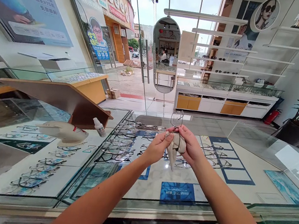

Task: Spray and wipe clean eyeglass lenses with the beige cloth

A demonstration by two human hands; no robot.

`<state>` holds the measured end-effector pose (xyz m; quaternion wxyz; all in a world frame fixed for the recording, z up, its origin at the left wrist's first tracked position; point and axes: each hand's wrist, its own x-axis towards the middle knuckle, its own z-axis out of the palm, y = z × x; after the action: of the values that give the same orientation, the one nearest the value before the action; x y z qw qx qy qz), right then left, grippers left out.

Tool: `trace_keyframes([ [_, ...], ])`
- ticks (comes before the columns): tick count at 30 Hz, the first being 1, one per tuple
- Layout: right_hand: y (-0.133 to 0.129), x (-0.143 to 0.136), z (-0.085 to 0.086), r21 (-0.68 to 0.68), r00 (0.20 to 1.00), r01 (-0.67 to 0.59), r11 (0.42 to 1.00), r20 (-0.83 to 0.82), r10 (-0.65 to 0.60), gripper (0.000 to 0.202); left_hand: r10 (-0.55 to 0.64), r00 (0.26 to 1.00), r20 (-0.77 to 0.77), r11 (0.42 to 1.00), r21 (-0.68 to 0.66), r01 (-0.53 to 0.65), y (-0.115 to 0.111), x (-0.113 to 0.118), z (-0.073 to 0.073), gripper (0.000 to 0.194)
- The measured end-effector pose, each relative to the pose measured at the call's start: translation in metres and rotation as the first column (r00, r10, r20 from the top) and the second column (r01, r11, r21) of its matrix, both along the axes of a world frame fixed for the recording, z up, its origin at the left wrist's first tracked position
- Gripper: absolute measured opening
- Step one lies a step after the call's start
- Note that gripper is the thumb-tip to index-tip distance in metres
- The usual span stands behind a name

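Hands [158, 147] hold glasses [175, 126], cloth [172, 155] over showcase [141, 191] of eyewear [117, 156].

"What sort of place is on your feed?"

"An optician's shop, I'd say: I see rows of eyeglasses [115, 156] at a glass counter [142, 205], an oval mirror [163, 60] and a round sunglasses picture [266, 14]."

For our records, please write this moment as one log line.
left hand, right hand: together holding glasses, beige cloth; position: above display case; nearby: white bottle
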<state>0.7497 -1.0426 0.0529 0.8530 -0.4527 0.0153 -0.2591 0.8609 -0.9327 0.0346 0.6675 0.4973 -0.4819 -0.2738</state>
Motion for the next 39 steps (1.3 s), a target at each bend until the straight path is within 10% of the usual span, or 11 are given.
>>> trace_keyframes([
  [6,-0.005,-0.001,0.001,0.037,1.0,0.008,0.999,-0.004,-0.007,0.038,-0.103,0.994,0.047,0.992,0.081,0.099,0.006,0.0,0.006,0.066],
  [16,0.012,0.005,-0.005,-0.003,0.996,0.081,0.997,-0.037,-0.081,0.041,0.189,0.982,0.015,0.982,-0.017,-0.189,0.006,-0.015,0.008,0.059],
  [26,-0.004,-0.004,0.006,-0.063,0.989,0.135,0.989,-0.05,-0.138,0.04,0.112,0.979,-0.173,0.993,-0.023,-0.118,-0.003,-0.006,0.006,0.068],
  [39,-0.019,-0.011,0.003,-0.476,0.99,0.004,0.879,-0.119,-0.07,0.032,0.234,0.928,-0.289,0.962,-0.071,-0.265,-0.004,0.026,0.011,0.07],
])
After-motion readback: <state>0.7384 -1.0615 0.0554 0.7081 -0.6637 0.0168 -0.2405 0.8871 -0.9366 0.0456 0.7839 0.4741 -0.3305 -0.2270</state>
